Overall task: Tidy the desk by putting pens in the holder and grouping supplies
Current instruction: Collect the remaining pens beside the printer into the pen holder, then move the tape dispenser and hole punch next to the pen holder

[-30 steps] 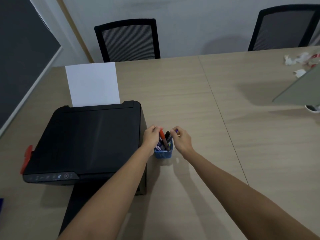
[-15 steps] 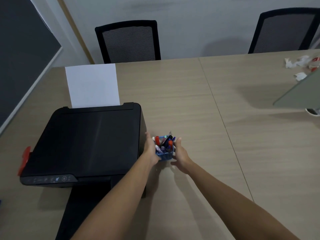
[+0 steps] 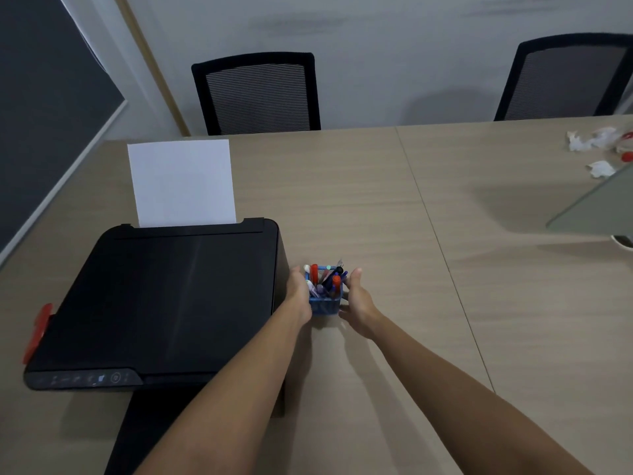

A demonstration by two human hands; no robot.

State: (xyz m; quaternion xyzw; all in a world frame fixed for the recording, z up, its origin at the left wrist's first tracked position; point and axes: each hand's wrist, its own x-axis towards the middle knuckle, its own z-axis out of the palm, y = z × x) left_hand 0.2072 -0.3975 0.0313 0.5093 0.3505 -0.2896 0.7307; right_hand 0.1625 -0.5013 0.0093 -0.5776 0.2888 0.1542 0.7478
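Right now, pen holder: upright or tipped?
Upright. The blue pen holder stands on the desk with its pens sticking up out of the top, beside the printer.

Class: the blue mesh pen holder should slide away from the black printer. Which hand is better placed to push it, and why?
The left hand: it sits between the black printer and the blue mesh pen holder, against the holder's printer-side wall. The right hand blocks that path.

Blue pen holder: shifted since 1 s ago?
No. The blue pen holder keeps its small gap beside the printer; only the hands dropped to its sides.
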